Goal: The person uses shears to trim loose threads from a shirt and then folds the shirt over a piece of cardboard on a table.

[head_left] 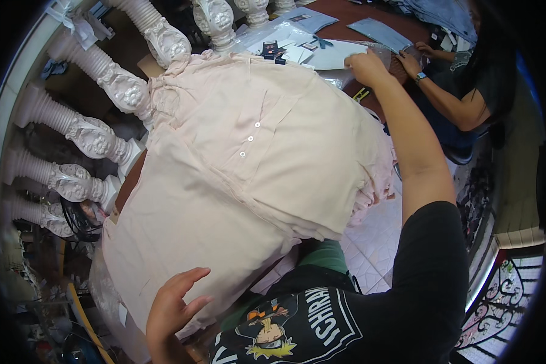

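Note:
A pile of pale pink-cream shirts (297,158) spreads before me, the top one showing a placket with small white buttons (250,139). Over the lower, near part of the pile is my left hand (177,298), its thumb and fingers apart and nothing in it. My right arm stretches to the far right, where my right hand (368,67) is at the edge of a white sheet (340,56). Its fingers are bent and pressed together; what they hold, if anything, is too small to make out. White cards (294,53) and black tags (269,48) lie left of that hand.
White carved balusters (124,85) line the left and far side. A yellow cutter (361,94) lies near my right forearm. Folded blue-grey garments (379,33) lie on the brown table. At the far right sits another person, whose hand (409,64) rests on the table.

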Action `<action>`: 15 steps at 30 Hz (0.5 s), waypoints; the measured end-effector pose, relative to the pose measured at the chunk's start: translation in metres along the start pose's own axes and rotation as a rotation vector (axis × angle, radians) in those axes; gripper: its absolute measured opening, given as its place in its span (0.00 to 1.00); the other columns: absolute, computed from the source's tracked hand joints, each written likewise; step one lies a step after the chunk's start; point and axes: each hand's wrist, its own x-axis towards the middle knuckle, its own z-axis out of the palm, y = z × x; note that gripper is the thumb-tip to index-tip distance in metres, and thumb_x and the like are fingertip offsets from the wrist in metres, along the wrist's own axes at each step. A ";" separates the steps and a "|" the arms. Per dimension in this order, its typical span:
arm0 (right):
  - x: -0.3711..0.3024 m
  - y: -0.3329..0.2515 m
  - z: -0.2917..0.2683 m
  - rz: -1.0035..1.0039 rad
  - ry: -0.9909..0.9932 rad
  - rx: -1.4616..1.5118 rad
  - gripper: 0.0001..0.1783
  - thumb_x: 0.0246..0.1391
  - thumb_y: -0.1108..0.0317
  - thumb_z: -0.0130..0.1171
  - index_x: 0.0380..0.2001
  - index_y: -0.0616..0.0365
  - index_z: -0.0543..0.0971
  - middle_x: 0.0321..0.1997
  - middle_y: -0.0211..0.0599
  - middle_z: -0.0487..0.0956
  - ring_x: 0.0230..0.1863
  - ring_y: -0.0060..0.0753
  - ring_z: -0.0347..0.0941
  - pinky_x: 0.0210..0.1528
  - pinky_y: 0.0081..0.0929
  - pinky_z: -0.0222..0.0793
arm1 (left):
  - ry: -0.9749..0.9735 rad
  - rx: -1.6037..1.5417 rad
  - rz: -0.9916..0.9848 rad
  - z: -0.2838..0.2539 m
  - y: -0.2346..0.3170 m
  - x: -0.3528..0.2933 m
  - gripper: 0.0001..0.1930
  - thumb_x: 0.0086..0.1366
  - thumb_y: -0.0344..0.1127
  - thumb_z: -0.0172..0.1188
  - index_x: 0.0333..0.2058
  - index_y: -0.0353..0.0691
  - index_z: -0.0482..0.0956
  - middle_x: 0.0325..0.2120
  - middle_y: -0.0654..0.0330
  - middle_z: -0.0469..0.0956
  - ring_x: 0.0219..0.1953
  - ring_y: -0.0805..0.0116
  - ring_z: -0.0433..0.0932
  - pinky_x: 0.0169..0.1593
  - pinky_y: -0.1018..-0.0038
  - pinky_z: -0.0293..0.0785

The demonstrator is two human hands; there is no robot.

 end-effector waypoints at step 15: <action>-0.029 -0.117 -0.205 -0.233 0.797 0.408 0.07 0.44 0.73 0.57 0.31 0.57 0.79 0.29 0.44 0.78 0.32 0.46 0.75 0.36 0.34 0.69 | -0.036 -0.454 0.160 0.003 -0.031 0.004 0.29 0.55 0.44 0.64 0.53 0.37 0.69 0.52 0.55 0.71 0.54 0.63 0.70 0.55 0.70 0.64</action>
